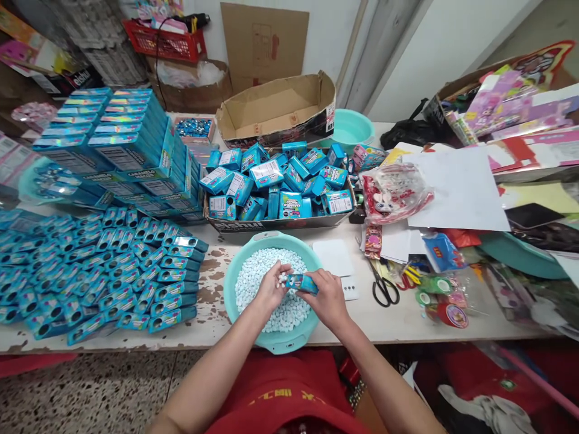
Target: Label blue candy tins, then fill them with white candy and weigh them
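A turquoise basin (230,283) full of small pale candies (253,265) stands at the table's front edge. Over it, my right hand (328,295) grips a small blue candy box (302,283), which lies tilted on its side. My left hand (272,286) is curled at the box's left end, with a few white candies showing between its fingers. Behind the basin, a cardboard carton (280,224) holds many more such blue boxes in a loose heap. To the left, rows of similar blue boxes (122,271) with round holes cover the table.
Stacked blue display boxes (131,144) rise at the back left. Right of the basin lie a white scale (335,259), black scissors (384,290), tape rolls (436,285) and a white sheet (456,187). An open carton (280,114) stands behind the filled one.
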Motion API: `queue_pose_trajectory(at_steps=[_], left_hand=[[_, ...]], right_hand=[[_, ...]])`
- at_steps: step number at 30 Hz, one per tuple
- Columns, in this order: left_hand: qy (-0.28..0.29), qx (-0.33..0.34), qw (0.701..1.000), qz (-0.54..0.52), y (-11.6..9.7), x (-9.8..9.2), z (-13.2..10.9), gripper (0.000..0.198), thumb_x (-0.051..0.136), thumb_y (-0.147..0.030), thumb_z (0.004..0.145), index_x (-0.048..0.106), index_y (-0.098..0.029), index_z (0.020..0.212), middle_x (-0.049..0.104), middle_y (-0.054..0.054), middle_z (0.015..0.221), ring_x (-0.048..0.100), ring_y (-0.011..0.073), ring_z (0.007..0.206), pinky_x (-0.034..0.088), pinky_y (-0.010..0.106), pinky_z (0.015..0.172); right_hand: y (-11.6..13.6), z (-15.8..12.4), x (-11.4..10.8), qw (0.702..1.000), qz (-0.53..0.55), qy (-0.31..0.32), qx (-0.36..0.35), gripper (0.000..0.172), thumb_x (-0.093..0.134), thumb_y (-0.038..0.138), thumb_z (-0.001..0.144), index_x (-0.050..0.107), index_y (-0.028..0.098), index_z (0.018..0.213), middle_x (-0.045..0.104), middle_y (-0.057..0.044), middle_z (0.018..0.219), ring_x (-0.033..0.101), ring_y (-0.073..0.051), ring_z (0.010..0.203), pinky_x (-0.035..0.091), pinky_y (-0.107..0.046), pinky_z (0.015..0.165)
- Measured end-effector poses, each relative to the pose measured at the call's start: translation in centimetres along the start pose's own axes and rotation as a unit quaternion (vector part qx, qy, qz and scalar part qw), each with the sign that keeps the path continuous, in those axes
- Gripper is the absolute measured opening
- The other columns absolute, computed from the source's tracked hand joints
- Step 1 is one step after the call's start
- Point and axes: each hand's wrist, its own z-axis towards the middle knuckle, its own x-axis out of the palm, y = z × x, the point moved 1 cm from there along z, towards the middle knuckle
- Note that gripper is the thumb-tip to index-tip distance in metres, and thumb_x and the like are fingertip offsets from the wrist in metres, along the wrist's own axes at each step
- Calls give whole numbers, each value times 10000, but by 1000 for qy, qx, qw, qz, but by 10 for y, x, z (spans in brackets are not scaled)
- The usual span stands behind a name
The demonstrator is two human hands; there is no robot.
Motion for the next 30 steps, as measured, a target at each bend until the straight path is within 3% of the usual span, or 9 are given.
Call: queue_pose_trajectory(at_steps=[7, 10, 13, 16, 22, 24, 26, 28, 30], left_hand=[[36, 69, 983, 165, -9, -1, -9, 258, 558, -403, 800, 587, -162, 715, 525, 6, 594, 492, 91, 469, 391, 195, 420], [41, 225, 867, 442, -17, -15, -14, 204, 657, -401, 705, 645, -211, 776, 642, 67, 857, 599, 235, 896, 492, 316, 726], [13, 339, 699, 629, -17, -30, -15, 357, 711, -327, 650, 659, -283, 1000, 539, 68, 1274, 336, 342, 1290, 290, 504, 1033], [11, 374, 670, 642, -11, -28, -11, 375, 590, -359, 769, 601, -264, 1131, 526, 92, 1288, 374, 305, 1278, 255, 497, 1068], [76, 282, 817, 498, -3, 55, 12, 476, 418, -472, 870, 473, -233, 1278, 511, 90, 1331, 456, 232, 1240, 364, 374, 1019], [110, 251, 796, 539, -8, 91, 31, 465, 362, -434, 897, 466, -213, 1293, 494, 89, 1358, 444, 214, 1256, 343, 356, 1039], [132, 215, 725, 641, -15, 122, 57, 432, 384, -334, 888, 483, -195, 1285, 478, 81, 1379, 440, 197, 1260, 343, 314, 1038], [125, 175, 660, 720, -23, 143, 86, 399, 427, -241, 851, 537, -176, 1229, 492, 80, 1367, 431, 196, 1269, 326, 288, 1047], [104, 133, 638, 751, -27, 155, 114, 346, 487, -226, 811, 602, -139, 1125, 564, 122, 1280, 471, 240, 1232, 356, 312, 1023]], right_hand=[[-16, -9, -13, 968, 211, -48, 126, 334, 742, 405, 641, 658, 222, 907, 670, -30, 872, 591, -226, 853, 437, -347, 756], [-38, -11, -25, 914, 313, -125, 226, 424, 759, 421, 605, 632, 193, 938, 679, -26, 845, 611, -203, 776, 476, -338, 721], [-75, -4, -31, 877, 333, -214, 273, 492, 774, 413, 570, 601, 171, 961, 673, -25, 826, 609, -188, 733, 491, -335, 691], [-115, 12, -23, 874, 338, -227, 264, 501, 786, 399, 524, 596, 165, 925, 661, -16, 797, 604, -182, 718, 493, -338, 687], [-152, 38, 7, 877, 392, -143, 239, 496, 803, 393, 455, 610, 179, 860, 668, -17, 823, 622, -210, 795, 484, -358, 768], [-157, 38, 11, 874, 407, -116, 238, 563, 803, 415, 464, 609, 181, 938, 674, -53, 934, 621, -227, 874, 475, -363, 803], [-164, 32, 10, 874, 402, -114, 248, 643, 784, 457, 502, 588, 196, 1055, 634, -89, 1115, 590, -244, 1014, 455, -370, 862], [-175, 21, 7, 873, 374, -133, 285, 646, 699, 549, 600, 561, 212, 1133, 575, -101, 1235, 536, -246, 1124, 427, -378, 918], [-188, 8, 6, 864, 340, -154, 339, 611, 557, 638, 697, 572, 196, 1118, 578, -115, 1232, 520, -254, 1145, 413, -391, 940]])
